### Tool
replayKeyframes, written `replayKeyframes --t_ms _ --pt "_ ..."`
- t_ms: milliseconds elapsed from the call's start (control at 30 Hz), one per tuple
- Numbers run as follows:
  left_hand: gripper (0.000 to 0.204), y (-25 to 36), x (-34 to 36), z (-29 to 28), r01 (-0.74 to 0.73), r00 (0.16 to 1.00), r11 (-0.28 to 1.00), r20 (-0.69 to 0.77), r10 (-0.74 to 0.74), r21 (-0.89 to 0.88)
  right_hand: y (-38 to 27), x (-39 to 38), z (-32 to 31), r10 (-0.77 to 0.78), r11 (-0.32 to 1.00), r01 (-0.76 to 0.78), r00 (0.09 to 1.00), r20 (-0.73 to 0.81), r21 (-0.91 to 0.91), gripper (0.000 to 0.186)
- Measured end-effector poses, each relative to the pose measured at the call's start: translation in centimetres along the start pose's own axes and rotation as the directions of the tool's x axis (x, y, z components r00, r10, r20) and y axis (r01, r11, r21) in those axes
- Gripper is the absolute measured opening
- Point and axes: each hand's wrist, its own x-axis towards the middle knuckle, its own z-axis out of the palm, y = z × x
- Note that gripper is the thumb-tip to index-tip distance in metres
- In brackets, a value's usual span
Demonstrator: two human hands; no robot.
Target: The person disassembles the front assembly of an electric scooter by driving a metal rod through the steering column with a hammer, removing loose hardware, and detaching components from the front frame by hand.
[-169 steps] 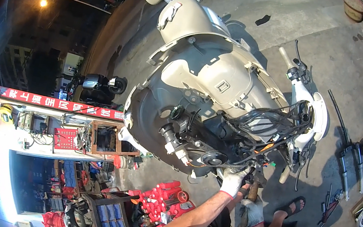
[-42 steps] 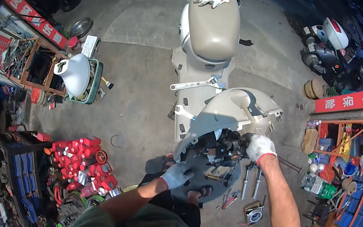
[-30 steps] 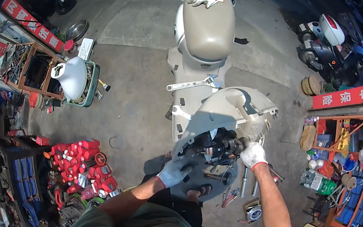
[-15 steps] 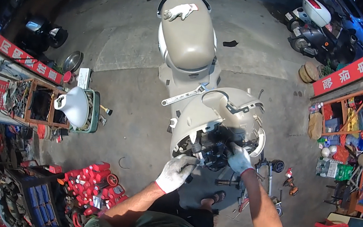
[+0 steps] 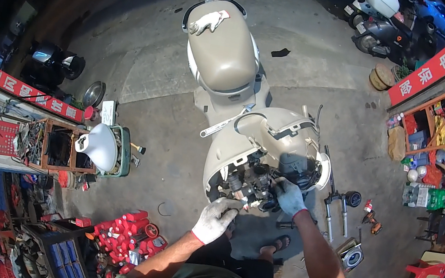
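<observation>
The beige scooter (image 5: 238, 52) stands ahead of me with its front panels (image 5: 235, 150) surrounding exposed dark mechanical parts and wiring (image 5: 255, 182). At the lower left edge of these parts is my left hand (image 5: 215, 220), in a white glove. Its fingers are curled together at the tips, and whatever they pinch is too small to make out. My right hand (image 5: 289, 198), gloved too, reaches into the right side of the opening. Its fingers are bent against the dark parts, their tips partly hidden. On the beige seat lies a spare white glove (image 5: 208, 21).
A long wrench (image 5: 217, 128) rests across the scooter's body. On the floor to the right are fork tubes (image 5: 335, 206), a drill (image 5: 375, 227) and a round-faced part (image 5: 352, 258). Red parts (image 5: 128, 232) are piled at lower left; a loaded orange shelf (image 5: 442, 142) stands at right.
The view has shifted, bringing more of the far white car into sight. The front panels appear turned slightly, exposing more of the inner parts. Both hands stay at the opening.
</observation>
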Motion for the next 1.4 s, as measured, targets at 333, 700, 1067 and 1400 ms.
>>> replayKeyframes --t_ms 333,700,1067,1400 --pt "0.02 0.7 0.7 0.2 -0.036 0.999 0.999 0.012 0.036 0.031 -1.2 -0.5 -0.3 -0.029 0.983 0.041 0.997 -0.067 0.181 0.013" --pt "0.02 4.0 2.0 0.9 0.053 0.998 0.995 -0.031 -0.056 -0.081 -2.5 -7.8 -4.1 -0.125 0.977 0.178 0.927 -0.353 0.12 0.022" --pt "0.067 6.4 2.5 5.6 0.141 0.922 0.962 0.385 -0.041 -0.235 -3.0 -21.7 -5.6 0.047 0.99 -0.045 0.999 -0.015 0.134 0.024" --pt "0.043 5.8 -9.2 13.6 0.364 0.915 0.923 0.233 -0.33 -0.122 8.3 -29.0 -5.7 -0.172 0.983 0.18 0.965 0.199 -0.021 0.023"
